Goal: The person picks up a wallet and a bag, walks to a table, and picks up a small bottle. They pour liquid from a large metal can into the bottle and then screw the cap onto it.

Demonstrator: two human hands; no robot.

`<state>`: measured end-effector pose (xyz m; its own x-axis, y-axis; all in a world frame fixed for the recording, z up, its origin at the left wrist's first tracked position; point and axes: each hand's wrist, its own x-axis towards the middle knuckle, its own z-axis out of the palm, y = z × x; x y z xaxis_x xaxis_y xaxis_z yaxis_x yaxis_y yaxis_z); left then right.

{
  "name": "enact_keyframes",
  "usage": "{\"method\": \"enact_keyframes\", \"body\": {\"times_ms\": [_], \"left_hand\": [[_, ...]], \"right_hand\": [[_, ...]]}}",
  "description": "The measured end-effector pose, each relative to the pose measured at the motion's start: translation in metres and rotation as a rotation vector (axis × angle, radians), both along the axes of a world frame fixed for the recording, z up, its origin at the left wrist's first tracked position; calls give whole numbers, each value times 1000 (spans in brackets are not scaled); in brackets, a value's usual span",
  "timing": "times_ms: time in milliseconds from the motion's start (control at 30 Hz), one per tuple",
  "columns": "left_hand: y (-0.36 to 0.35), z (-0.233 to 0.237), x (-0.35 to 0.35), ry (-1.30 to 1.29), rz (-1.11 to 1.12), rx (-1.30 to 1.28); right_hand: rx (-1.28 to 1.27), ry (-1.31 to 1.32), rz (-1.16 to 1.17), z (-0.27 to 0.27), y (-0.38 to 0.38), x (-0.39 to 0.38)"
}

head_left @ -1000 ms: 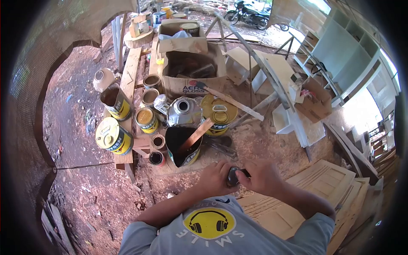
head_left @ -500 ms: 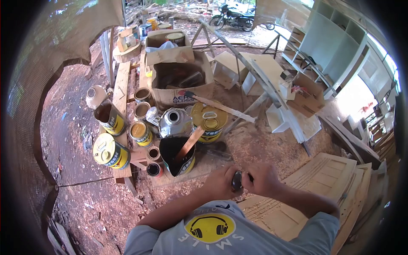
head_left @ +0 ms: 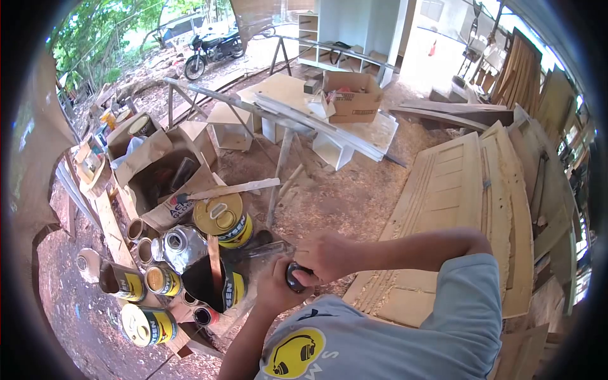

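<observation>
Close to my chest, my left hand (head_left: 277,288) is wrapped round a small dark rounded object (head_left: 296,277); what it is cannot be made out. My right hand (head_left: 326,256) presses against the top and right side of the same object, fingers bent over it. Just left of my hands stands an open can (head_left: 235,290) with dark contents and a wooden stick (head_left: 215,263) in it. A yellow-lidded can (head_left: 221,215) and a silver container (head_left: 179,244) are behind it.
Several more cans, one a closed yellow one (head_left: 147,324), stand at the left. A cardboard box (head_left: 155,171) is behind them. Carved wooden door panels (head_left: 437,209) lie at the right. A metal trestle (head_left: 253,111) holds long strips further back.
The view has turned to the right, so the cans now appear further left. Both hands stay at the dark object, and my right hand now reaches over it more.
</observation>
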<state>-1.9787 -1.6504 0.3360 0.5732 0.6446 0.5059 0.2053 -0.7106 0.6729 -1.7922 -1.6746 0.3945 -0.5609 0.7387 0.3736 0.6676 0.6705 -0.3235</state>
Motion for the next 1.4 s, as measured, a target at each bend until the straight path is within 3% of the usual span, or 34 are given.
{"method": "enact_keyframes", "body": {"times_ms": [133, 333, 433, 533, 700, 800, 900, 1067, 1200, 1400], "left_hand": [[10, -7, 11, -29, 156, 125], [25, -33, 35, 33, 373, 99], [28, -51, 41, 5, 438, 90], [32, -25, 35, 25, 457, -82], [38, 1, 11, -64, 568, -448], [33, 17, -9, -110, 570, -496], [25, 27, -32, -110, 503, -491], [15, 40, -67, -87, 465, -365], [17, 57, -74, -194, 485, -323], [51, 86, -67, -228, 797, -228]], "right_hand": [[-119, 55, -300, -4, 1, -5], [-125, 151, -523, -50, 32, 0], [-211, 153, -445, -54, 44, 8], [-370, 110, -336, -14, 68, 4], [-691, 320, -398, 7, 113, 8], [-541, 286, -154, 18, 119, -4], [-354, 27, 114, 46, 113, -33], [-258, -135, 302, 88, 102, -72], [-314, -87, 395, 110, 107, -90], [-333, -191, 220, 173, 178, -108]]}}
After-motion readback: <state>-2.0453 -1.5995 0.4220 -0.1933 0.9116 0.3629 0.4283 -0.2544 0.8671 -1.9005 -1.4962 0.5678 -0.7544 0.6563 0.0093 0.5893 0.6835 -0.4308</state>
